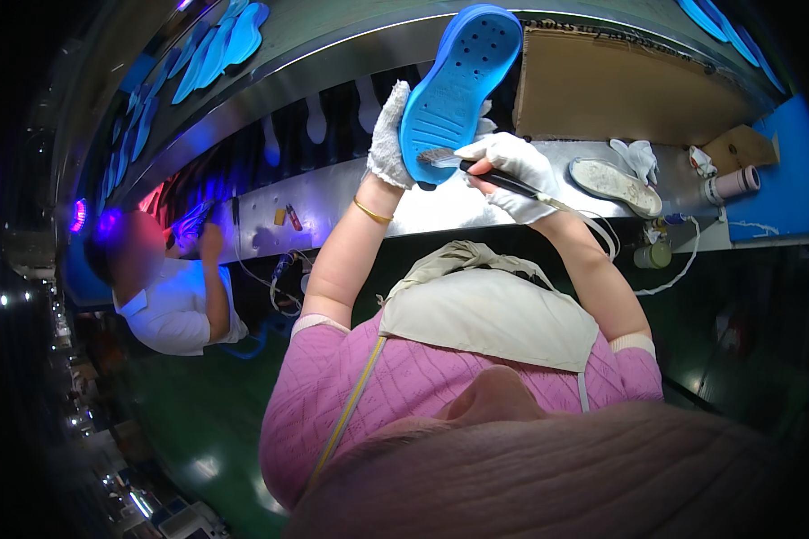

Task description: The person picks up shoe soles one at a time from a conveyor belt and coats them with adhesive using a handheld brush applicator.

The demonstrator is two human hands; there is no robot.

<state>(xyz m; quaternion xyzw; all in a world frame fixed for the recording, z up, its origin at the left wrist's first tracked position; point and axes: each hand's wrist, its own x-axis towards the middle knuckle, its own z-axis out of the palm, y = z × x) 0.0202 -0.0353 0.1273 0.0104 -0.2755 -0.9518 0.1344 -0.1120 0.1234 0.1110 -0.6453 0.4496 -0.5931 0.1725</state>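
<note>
A blue rubber shoe sole (458, 81) with small holes stands upright in front of me. My left hand (388, 135), in a white cotton glove, grips its left edge. In a white glove too, my right hand (512, 171) holds a dark-handled brush (467, 164). The bristles of the brush touch the lower end of the sole. A gold bangle (371, 212) sits on my left wrist. I wear a pink knit top and a beige apron.
A metal conveyor (333, 193) runs behind the sole, with several blue soles (216, 49) on its upper level. A dirty grey sole (613, 183), a white rag (638, 154), a small pot (653, 255) and cardboard (620, 85) lie at the right. Another person in a white shirt (175, 305) works at the left.
</note>
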